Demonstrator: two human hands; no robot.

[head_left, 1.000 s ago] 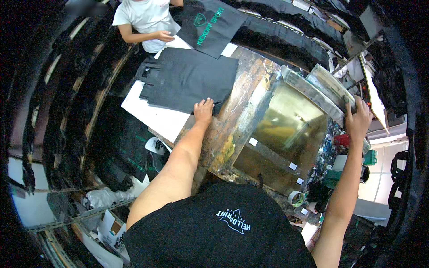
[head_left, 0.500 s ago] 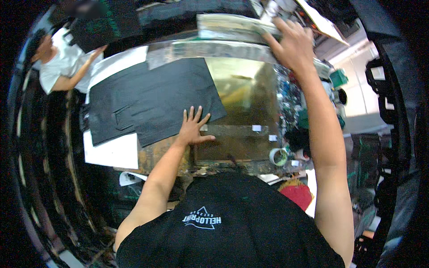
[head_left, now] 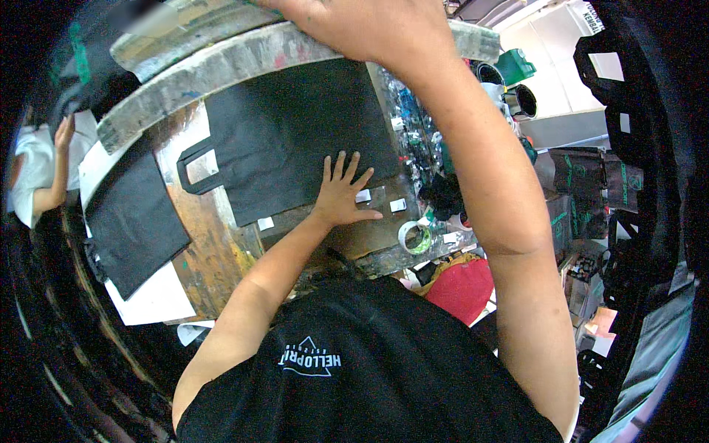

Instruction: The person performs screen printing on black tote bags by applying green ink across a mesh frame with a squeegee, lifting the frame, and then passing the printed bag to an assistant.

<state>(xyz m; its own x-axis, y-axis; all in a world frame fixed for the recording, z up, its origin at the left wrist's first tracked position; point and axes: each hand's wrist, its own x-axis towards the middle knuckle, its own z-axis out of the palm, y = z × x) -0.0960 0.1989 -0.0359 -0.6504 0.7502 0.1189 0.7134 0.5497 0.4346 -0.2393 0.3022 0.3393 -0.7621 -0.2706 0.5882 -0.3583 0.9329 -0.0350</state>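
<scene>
A black fabric bag [head_left: 295, 125] with a loop handle at its left end lies on the worktable, its far side running under a long paint-stained rail [head_left: 244, 71] of what looks like a printing frame. My left hand [head_left: 341, 193] is flat on the bag's near right edge, fingers spread, the thumb beyond it on the dark board [head_left: 295, 230]. Across the rail at the top reaches my right hand [head_left: 369, 29]; its fingers run out of the picture, so its grip is hidden. Another black bag [head_left: 133, 214] lies on white paper [head_left: 151, 299] at the left.
A tape roll [head_left: 415, 238] and small white squares [head_left: 399, 204] sit near the table's right side. Further right are a green container [head_left: 515, 66] and dark cans [head_left: 521, 102]. A co-worker's raised hand [head_left: 65, 133] shows at far left. Something red [head_left: 461, 292] is by the near edge.
The view has shifted. The black bag now covers the shiny board that showed bare on the right, and another bag shows at left. The paint-stained rail appears nearer; my left hand stays flat.
</scene>
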